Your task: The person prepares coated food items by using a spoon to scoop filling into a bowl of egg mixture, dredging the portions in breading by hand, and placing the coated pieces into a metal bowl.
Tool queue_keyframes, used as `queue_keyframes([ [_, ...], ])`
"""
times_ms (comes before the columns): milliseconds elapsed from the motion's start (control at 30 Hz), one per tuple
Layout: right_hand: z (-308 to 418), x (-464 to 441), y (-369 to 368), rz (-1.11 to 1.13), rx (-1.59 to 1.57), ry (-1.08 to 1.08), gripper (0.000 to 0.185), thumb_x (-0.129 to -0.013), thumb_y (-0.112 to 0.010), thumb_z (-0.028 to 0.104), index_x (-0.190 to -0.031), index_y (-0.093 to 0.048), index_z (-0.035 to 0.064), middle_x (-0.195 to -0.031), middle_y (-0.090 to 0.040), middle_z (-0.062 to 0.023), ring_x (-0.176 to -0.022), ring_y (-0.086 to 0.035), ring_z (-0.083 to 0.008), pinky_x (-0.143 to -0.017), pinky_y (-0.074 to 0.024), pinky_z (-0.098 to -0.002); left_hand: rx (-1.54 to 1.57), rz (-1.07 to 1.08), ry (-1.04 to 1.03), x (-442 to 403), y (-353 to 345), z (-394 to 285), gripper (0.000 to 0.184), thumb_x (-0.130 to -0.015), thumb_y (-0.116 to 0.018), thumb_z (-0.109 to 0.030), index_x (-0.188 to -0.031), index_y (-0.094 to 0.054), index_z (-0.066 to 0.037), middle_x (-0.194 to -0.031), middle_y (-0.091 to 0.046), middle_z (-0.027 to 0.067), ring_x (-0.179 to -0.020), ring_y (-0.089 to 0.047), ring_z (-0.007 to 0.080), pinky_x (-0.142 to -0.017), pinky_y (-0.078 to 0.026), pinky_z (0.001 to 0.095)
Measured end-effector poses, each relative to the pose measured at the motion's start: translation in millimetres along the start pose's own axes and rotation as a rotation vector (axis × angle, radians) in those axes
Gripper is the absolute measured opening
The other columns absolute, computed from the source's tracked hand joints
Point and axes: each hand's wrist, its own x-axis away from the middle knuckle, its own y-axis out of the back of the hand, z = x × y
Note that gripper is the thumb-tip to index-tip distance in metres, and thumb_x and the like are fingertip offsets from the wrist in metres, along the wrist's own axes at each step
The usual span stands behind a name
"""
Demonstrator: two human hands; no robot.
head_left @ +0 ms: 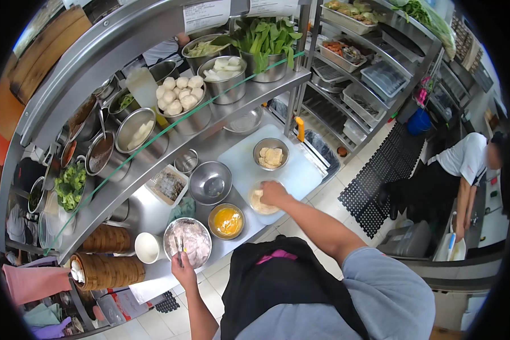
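My left hand [184, 271] grips a pair of metal tongs [179, 245], their tips over a steel bowl of pale pinkish paste [195, 241]. My right hand [274, 194] reaches down into a shallow bowl of pale beige crumbs [257, 202]; its fingertips are hidden from above. Just behind that bowl, a steel bowl with pale yellow lumps [271, 156] rests on a white cutting board [241, 150]. Between my hands stands a bowl of beaten egg [226, 221]. Behind it sits a steel bowl with little inside [211, 182].
Bamboo steamers [110, 271] and a white container [147, 248] stand left. Overhead, a steel shelf [209, 116] holds pots of white balls [178, 96], broccoli [71, 187] and leafy greens [266, 39]. A tray rack [351, 85] stands right. Another person [459, 170] bends at the far right.
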Motion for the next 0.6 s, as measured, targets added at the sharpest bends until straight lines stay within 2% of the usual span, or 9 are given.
queue_keyframes([
  [33, -4.7, -5.4, 7.9, 0.009, -0.001, 0.003, 0.038, -0.072, -0.065, 0.014, -0.108, -0.067, 0.0016, -0.109, -0.068, -0.0212, -0.099, -0.067, -0.0364, -0.086, -0.0560, -0.0433, -0.013, 0.004, 0.009, -0.3, 2.4, -6.8, 0.027, -0.098, -0.062, -0.025, -0.097, -0.064, 0.002, -0.084, -0.065, 0.0103, -0.079, -0.057, 0.0176, -0.076, -0.047, 0.0340],
  [100, -12.0, -12.7, 30.8, 0.172, 0.064, 0.129, 0.030, -0.073, -0.062, 0.018, -0.097, -0.072, 0.0025, -0.106, -0.070, -0.0203, -0.097, -0.067, -0.0377, -0.087, -0.0542, -0.0442, -0.029, 0.015, 0.024, 2.7, 4.3, -8.3, 0.027, -0.098, -0.061, -0.025, -0.097, -0.064, 0.002, -0.084, -0.065, 0.0104, -0.080, -0.057, 0.0176, -0.077, -0.047, 0.0341],
  [233, -1.7, -17.3, 65.7, 0.225, 0.093, 0.065, 0.027, -0.076, -0.063, 0.021, -0.088, -0.074, -0.0013, -0.105, -0.068, -0.0261, -0.099, -0.067, -0.0386, -0.088, -0.0539, -0.0448, 0.044, -0.012, 0.018, -2.7, 3.4, 0.7, 0.027, -0.099, -0.061, -0.024, -0.096, -0.064, 0.003, -0.084, -0.065, 0.0103, -0.080, -0.057, 0.0180, -0.077, -0.047, 0.0341],
  [300, 3.1, -21.3, 60.6, 0.054, 0.044, 0.179, 0.032, -0.077, -0.062, 0.021, -0.094, -0.072, -0.0040, -0.108, -0.068, -0.0280, -0.101, -0.067, -0.0387, -0.089, -0.0533, -0.0446, 0.001, -0.008, 0.006, -4.7, 3.7, 1.7, 0.027, -0.099, -0.061, -0.024, -0.096, -0.063, 0.003, -0.084, -0.065, 0.0104, -0.080, -0.057, 0.0185, -0.077, -0.047, 0.0342],
  [333, 1.6, -27.5, 45.0, 0.054, 0.043, 0.179, 0.032, -0.077, -0.062, 0.021, -0.094, -0.072, -0.0040, -0.108, -0.068, -0.0280, -0.101, -0.067, -0.0387, -0.089, -0.0533, -0.0446, 0.000, -0.007, 0.005, -5.0, 2.6, 1.3, 0.027, -0.099, -0.061, -0.024, -0.096, -0.063, 0.003, -0.084, -0.065, 0.0104, -0.080, -0.057, 0.0185, -0.077, -0.047, 0.0342],
  [467, 6.6, -15.5, -13.8, 0.167, 0.012, 0.050, 0.036, -0.078, -0.062, 0.019, -0.103, -0.068, -0.0068, -0.111, -0.067, -0.0291, -0.103, -0.066, -0.0395, -0.091, -0.0533, -0.0447, 0.024, -0.003, 0.007, -5.0, -2.4, -6.2, 0.027, -0.099, -0.061, -0.024, -0.095, -0.063, 0.002, -0.083, -0.064, 0.0106, -0.079, -0.057, 0.0189, -0.077, -0.047, 0.0344],
  [500, 10.1, -12.3, -13.1, 0.181, 0.016, -0.011, 0.038, -0.078, -0.061, 0.018, -0.106, -0.067, -0.0070, -0.112, -0.067, -0.0287, -0.103, -0.066, -0.0397, -0.092, -0.0534, -0.0447, 0.017, 0.002, 0.002, -7.7, -3.5, -10.4, 0.027, -0.098, -0.061, -0.024, -0.094, -0.063, 0.002, -0.083, -0.064, 0.0106, -0.079, -0.056, 0.0188, -0.077, -0.047, 0.0344],
  [600, 4.2, -22.6, -6.1, 0.257, 0.021, -0.004, 0.038, -0.078, -0.062, 0.015, -0.110, -0.066, -0.0050, -0.113, -0.067, -0.0269, -0.104, -0.066, -0.0382, -0.093, -0.0535, -0.0443, -0.022, 0.008, -0.001, -7.7, -4.5, -15.5, 0.026, -0.098, -0.061, -0.023, -0.094, -0.062, 0.002, -0.083, -0.064, 0.0107, -0.079, -0.056, 0.0189, -0.076, -0.047, 0.0346],
])
